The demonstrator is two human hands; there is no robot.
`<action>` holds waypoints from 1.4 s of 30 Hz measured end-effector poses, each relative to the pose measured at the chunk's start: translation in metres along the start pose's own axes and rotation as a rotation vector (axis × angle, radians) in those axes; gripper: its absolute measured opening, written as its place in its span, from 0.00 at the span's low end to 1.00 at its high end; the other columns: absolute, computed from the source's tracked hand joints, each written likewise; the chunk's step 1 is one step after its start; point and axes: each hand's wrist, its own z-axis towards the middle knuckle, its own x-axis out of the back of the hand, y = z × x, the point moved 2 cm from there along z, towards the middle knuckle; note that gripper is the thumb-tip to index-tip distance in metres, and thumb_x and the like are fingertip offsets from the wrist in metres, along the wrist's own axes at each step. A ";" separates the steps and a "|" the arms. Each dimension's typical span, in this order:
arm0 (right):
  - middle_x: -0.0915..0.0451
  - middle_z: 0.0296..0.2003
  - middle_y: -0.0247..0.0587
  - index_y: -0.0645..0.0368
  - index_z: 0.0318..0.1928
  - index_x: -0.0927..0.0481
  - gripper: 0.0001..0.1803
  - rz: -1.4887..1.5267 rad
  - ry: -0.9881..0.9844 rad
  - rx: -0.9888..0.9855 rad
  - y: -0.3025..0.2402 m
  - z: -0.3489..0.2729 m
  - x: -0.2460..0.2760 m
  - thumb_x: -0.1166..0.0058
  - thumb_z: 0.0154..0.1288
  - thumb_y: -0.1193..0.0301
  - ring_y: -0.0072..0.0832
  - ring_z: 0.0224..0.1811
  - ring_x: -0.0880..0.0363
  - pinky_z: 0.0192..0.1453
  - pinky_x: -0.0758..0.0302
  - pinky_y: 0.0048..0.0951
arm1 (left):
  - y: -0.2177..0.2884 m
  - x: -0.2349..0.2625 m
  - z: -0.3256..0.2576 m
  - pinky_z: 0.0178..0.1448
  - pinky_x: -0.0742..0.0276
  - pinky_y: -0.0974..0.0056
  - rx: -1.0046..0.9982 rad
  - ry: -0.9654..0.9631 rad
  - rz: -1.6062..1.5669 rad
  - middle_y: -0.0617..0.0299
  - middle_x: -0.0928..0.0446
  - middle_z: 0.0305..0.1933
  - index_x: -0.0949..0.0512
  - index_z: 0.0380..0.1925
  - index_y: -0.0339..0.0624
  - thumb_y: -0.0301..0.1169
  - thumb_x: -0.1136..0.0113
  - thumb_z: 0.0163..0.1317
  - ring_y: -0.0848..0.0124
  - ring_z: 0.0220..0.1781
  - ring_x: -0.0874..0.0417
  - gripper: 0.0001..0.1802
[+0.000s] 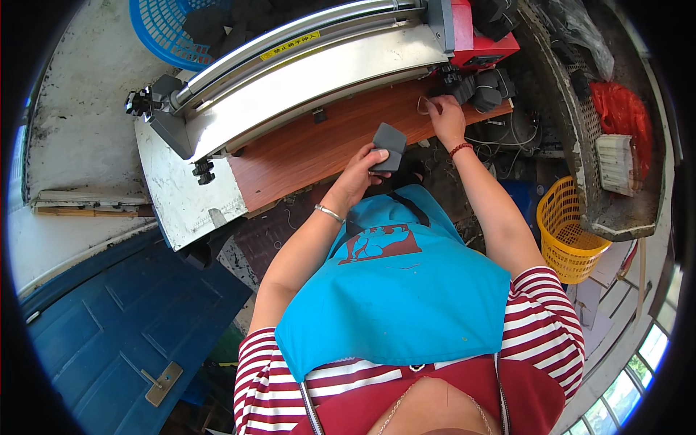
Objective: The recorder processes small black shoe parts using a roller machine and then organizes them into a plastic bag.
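1. A dark grey pad [390,145] sat at the frame's centre, just above the blue apron [395,297], pinched in the left hand [360,174].
2. The right hand [445,118], up and right of it, closed its fingertips on a thin loop [422,106] over the wooden worktop [319,145].
3. A metal roller machine [290,72] ran along the worktop's far edge.
4. A yellow basket [565,232] stood at right.

A blue plastic basket [161,32] is seen at the top left, behind the roller machine [290,80]. A yellow basket [569,235] is placed at the right, below a red bag [622,116] and a white brush [616,163]. A blue door panel [123,319] is laid at the lower left.
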 end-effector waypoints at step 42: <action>0.22 0.30 0.27 0.62 0.52 0.22 0.17 1.231 -0.407 -0.632 -0.106 -0.059 0.009 0.39 0.66 0.67 0.12 0.25 0.29 0.26 0.31 0.14 | 0.027 -0.016 0.017 0.59 0.27 0.60 -0.645 0.380 0.178 0.52 0.29 0.58 0.31 0.62 0.36 0.36 0.42 0.64 0.63 0.56 0.25 0.28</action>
